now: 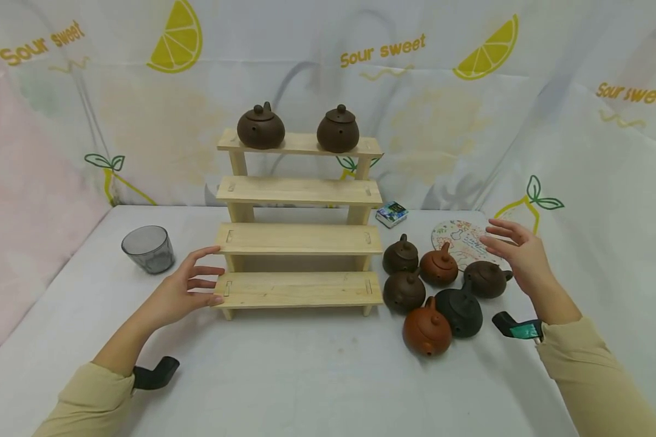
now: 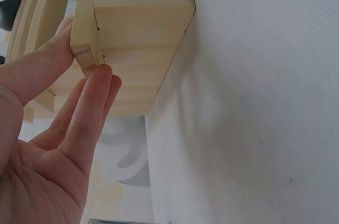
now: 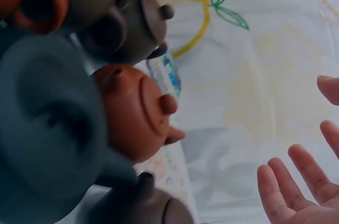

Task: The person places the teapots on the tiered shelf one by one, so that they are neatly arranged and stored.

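Bystanders on the table and the backdrop

Grey glass tumbler [image 1: 148, 249] stands left, well apart from the rest. Small printed box [image 1: 391, 213] lies at the back right. Patterned round coaster [image 1: 461, 240] lies flat further right. White cloth [image 1: 306, 370] covers the table; lemon-print sheet [image 1: 459, 109] reading "Sour sweet" hangs behind.

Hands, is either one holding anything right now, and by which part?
Nothing is held. The left hand only touches the wooden stand's bottom step at its left end; the right hand hovers open above the teapots.
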A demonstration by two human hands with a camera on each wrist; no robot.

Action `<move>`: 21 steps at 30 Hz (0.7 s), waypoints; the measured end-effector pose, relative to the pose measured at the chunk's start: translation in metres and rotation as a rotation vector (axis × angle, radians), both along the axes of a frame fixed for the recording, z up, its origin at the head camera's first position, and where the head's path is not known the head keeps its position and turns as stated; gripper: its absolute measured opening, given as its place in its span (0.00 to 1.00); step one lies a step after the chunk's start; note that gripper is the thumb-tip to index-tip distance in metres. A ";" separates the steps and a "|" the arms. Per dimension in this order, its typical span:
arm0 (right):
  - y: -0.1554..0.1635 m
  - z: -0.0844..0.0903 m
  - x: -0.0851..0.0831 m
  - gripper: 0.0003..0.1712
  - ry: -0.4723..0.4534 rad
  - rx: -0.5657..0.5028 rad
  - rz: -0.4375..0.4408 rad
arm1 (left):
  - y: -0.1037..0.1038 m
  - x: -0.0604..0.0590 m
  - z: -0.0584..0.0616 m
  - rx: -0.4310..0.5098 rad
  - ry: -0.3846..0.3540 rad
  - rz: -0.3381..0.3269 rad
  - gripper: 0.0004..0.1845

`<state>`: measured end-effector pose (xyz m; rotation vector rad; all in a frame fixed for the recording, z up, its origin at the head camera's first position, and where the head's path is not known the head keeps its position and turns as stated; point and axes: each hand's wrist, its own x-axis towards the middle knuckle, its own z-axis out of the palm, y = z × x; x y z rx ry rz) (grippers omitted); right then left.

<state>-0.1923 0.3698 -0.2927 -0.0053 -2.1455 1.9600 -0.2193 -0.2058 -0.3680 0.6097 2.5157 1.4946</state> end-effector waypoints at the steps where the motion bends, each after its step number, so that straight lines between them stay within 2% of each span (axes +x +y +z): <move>1: 0.002 -0.003 0.002 0.16 -0.005 0.008 -0.011 | 0.000 0.000 0.000 0.000 -0.001 0.001 0.50; 6: 0.009 -0.016 0.013 0.15 -0.071 0.103 -0.083 | 0.000 0.001 0.000 0.004 -0.004 0.000 0.50; 12: 0.017 -0.031 0.022 0.17 -0.178 0.296 -0.174 | 0.000 0.000 -0.001 0.007 0.003 -0.003 0.50; 14: 0.020 -0.035 0.023 0.20 -0.201 0.352 -0.200 | 0.000 0.000 -0.001 0.008 0.006 -0.004 0.50; 21: 0.024 -0.048 0.026 0.33 -0.249 0.441 -0.279 | 0.000 0.000 0.000 0.018 -0.009 -0.001 0.50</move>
